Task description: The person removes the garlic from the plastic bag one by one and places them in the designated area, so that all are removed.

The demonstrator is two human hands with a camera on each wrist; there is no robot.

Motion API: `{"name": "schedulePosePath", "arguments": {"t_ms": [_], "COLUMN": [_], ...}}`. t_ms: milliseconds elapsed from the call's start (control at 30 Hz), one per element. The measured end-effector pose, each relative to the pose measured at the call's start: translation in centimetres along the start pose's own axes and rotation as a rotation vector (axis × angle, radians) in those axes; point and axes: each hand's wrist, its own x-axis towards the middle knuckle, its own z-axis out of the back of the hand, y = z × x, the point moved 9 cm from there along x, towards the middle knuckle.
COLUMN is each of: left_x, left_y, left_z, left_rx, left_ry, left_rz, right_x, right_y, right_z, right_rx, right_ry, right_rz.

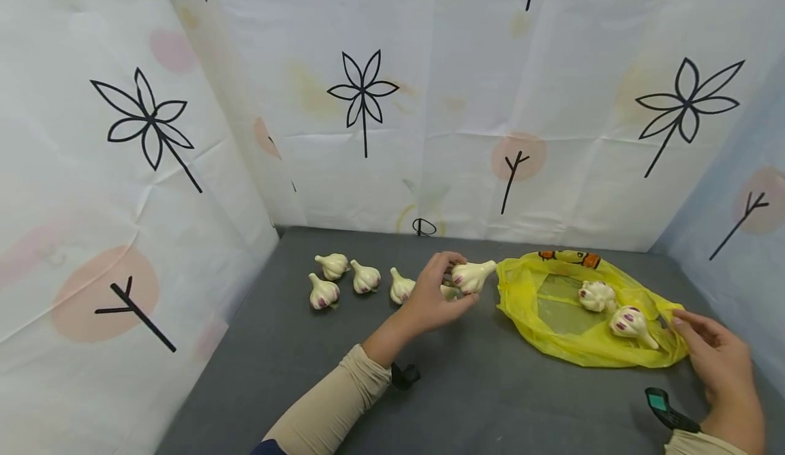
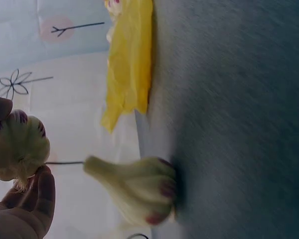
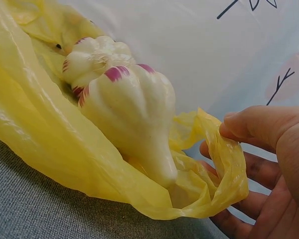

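Note:
In the head view my left hand (image 1: 437, 296) holds a white garlic bulb (image 1: 472, 277) with purple streaks, its stem pointing right, just left of a yellow plastic bag (image 1: 527, 336). The left wrist view shows that garlic bulb (image 2: 21, 144) between thumb and fingers, above the table. My right hand (image 1: 717, 353) pinches the bag's right edge; the right wrist view shows the thumb and fingers on the yellow rim (image 3: 229, 169). Two garlic bulbs lie in the open bag, one with its stem toward my right hand (image 3: 134, 109) and one behind it (image 3: 92, 62).
Several more garlic bulbs (image 1: 366, 278) lie on the grey table (image 1: 276, 373) left of my left hand, one (image 1: 450, 293) partly hidden behind it. Printed white cloth (image 1: 429, 169) stands behind the table and at both sides. Each wrist wears a dark strap device (image 1: 665, 407).

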Motion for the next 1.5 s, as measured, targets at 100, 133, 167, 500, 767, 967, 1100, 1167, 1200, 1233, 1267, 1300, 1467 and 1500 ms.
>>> {"name": "schedulePosePath", "arguments": {"t_ms": [100, 133, 167, 500, 767, 967, 1100, 1167, 1200, 1233, 1267, 1300, 1467, 1500], "left_x": [-1.0, -1.3, -1.7, -5.1, -6.9, -7.2, -7.3, -7.4, -7.5, -7.5, -7.6, -7.7, -7.8, -7.8], "left_y": [1.3, 1.8, 2.2, 5.7, 6.8, 7.0, 7.5, 7.9, 8.0, 8.0, 8.1, 8.2, 8.6, 8.6], "left_z": [1.1, 1.5, 1.9, 5.8, 9.3, 10.6, 10.7, 10.8, 10.9, 11.0, 11.0, 11.1, 11.3, 11.3], "left_rx": [-0.004, -0.005, -0.010, -0.003, 0.048, 0.112, 0.146, 0.167, 0.176, 0.181, 0.188, 0.196, 0.199, 0.198], "left_ry": [-0.013, -0.016, -0.019, -0.069, -0.116, -0.081, -0.005, 0.026, 0.038, 0.047, 0.052, 0.056, 0.095, 0.105], "left_rz": [0.039, 0.052, 0.066, 0.156, 0.159, 0.122, 0.179, 0.203, 0.208, 0.208, 0.204, 0.200, 0.200, 0.203], "right_x": [-0.2, -0.3, -0.3, -0.4, 0.1, -0.1, -0.1, -0.1, -0.2, -0.2, -0.3, -0.3, -0.6, -0.6], "right_y": [0.0, 0.0, 0.1, 0.2, -0.2, 0.1, 0.1, 0.1, 0.1, 0.2, 0.2, 0.2, 0.3, 0.3], "right_z": [0.0, 0.0, -0.1, -0.3, -0.5, -0.5, -0.4, -0.3, -0.3, -0.3, -0.3, -0.3, -0.4, -0.4], "right_rx": [0.003, 0.004, 0.004, -0.015, -0.039, -0.036, -0.020, -0.012, -0.010, -0.018, -0.027, -0.032, -0.043, -0.040], "right_ry": [0.000, 0.002, 0.003, 0.008, 0.014, 0.009, 0.003, 0.001, 0.000, -0.003, -0.004, -0.005, -0.002, -0.003], "right_rz": [-0.013, -0.018, -0.020, -0.017, -0.024, -0.015, -0.006, -0.010, -0.012, -0.016, -0.020, -0.022, -0.009, -0.007]}}
